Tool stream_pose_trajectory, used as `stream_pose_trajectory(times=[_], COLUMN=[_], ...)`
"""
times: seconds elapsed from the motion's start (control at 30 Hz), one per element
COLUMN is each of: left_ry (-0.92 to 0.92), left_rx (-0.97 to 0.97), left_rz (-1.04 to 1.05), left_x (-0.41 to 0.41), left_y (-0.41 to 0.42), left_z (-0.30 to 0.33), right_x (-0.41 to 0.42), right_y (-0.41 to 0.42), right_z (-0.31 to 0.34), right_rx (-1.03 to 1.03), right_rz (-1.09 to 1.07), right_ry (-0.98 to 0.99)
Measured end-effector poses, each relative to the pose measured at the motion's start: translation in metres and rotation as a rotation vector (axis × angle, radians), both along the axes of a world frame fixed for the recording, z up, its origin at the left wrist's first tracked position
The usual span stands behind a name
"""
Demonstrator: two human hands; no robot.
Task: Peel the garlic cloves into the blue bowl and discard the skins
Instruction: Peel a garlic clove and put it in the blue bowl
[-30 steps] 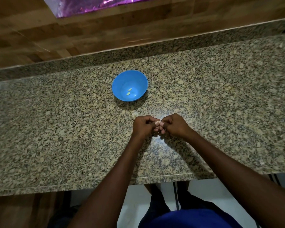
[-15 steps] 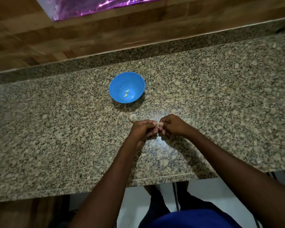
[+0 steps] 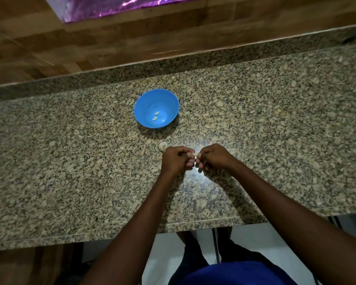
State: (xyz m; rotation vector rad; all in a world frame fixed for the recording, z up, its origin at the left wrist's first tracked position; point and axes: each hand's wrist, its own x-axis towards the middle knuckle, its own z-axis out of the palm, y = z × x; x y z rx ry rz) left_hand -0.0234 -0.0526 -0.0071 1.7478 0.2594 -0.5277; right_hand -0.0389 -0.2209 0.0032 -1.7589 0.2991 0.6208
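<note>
Left hand [image 3: 176, 159] and right hand [image 3: 213, 157] both pinch one garlic clove [image 3: 195, 154] over the counter [image 3: 70, 161], near the blue bowl [image 3: 144, 103]. Best peel with fingertips, skin kept out of bowl.

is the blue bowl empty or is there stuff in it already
Not empty. The blue bowl stands upright on the counter with two small pale cloves lying on its bottom.
</note>
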Motion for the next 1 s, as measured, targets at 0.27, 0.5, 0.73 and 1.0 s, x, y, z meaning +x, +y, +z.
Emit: stream_pose_trajectory(times=[0.27, 0.5, 0.73, 1.0], left_ry=[0.083, 0.186, 0.229, 0.112], left_rx=[-0.172, -0.367, -0.27, -0.275], left_rz=[0.042, 0.112, 0.045, -0.011], left_x=[0.001, 0.004, 0.007, 0.006], left_y=[-0.003, -0.007, 0.001, 0.005], left_z=[0.003, 0.008, 0.003, 0.007], right_x=[0.006, 0.005, 0.007, 0.012], right_y=[-0.001, -0.011, -0.01, 0.004], right_z=[0.001, -0.007, -0.007, 0.001], right_rx=[0.13, 0.896, 0.759, 0.313], right_rz=[-0.093, -0.282, -0.051, -0.09], right_ry=[0.122, 0.54, 0.56, 0.375])
